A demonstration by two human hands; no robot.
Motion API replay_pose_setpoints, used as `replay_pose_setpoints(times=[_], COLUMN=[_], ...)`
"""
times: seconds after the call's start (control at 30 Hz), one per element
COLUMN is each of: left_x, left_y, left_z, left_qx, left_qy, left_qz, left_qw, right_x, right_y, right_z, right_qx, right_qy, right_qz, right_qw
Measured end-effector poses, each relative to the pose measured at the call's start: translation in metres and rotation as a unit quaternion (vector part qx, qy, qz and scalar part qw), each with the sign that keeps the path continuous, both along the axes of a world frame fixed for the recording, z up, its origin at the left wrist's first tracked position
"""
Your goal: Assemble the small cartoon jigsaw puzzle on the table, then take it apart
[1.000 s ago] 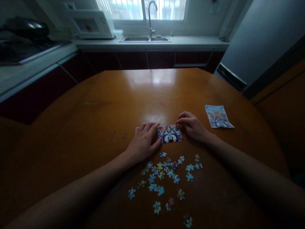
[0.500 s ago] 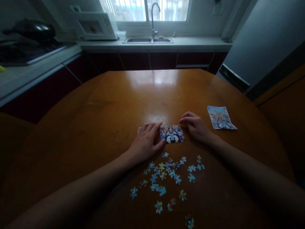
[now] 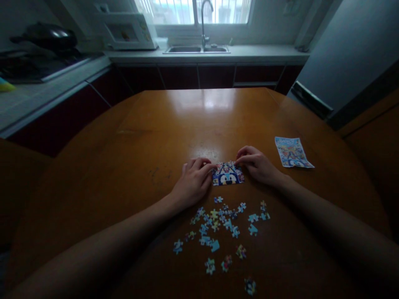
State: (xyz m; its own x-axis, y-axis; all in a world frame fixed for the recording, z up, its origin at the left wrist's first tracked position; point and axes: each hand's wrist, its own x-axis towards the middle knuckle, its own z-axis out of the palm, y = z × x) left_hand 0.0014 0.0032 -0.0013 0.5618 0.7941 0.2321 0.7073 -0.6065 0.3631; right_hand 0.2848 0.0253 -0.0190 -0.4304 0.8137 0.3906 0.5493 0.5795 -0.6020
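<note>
A partly assembled jigsaw puzzle (image 3: 228, 176) with a blue cartoon dog's face lies flat on the wooden table (image 3: 199, 124); its far edge is jagged. My left hand (image 3: 195, 179) is at its left side, fingers bent and closed together, the index fingertip on the upper left corner. At the upper right corner, the closed thumb and fingers of my right hand (image 3: 256, 164) touch the puzzle's edge. Whether a loose piece is between those fingertips is too small to see. Loose jigsaw pieces (image 3: 228, 224) are scattered nearer to me, mostly light blue, some yellow and multicoloured.
A crumpled printed picture sheet (image 3: 293, 153) lies to the right of my right hand. Beyond the table are a counter with a sink (image 3: 183, 50), a microwave (image 3: 127, 33), and a stove with a black wok (image 3: 46, 37). A fridge (image 3: 349, 54) stands at the right.
My left thumb has drawn in from the puzzle's lower left corner, and the index finger has moved onto its upper left corner. My right fingers have come against the upper right corner.
</note>
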Motion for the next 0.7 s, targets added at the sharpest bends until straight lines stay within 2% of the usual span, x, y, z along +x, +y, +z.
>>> replay_pose_setpoints(times=[0.7], left_x=[-0.0007], left_y=[0.0008], left_z=[-0.0018], left_qx=[0.013], left_qy=[0.016], left_qz=[-0.005], left_qw=[1.000], right_x=[0.0002], right_y=[0.0010], right_z=[0.0011], right_qx=[-0.001], right_qy=[0.017], right_qz=[0.004], right_qw=[1.000])
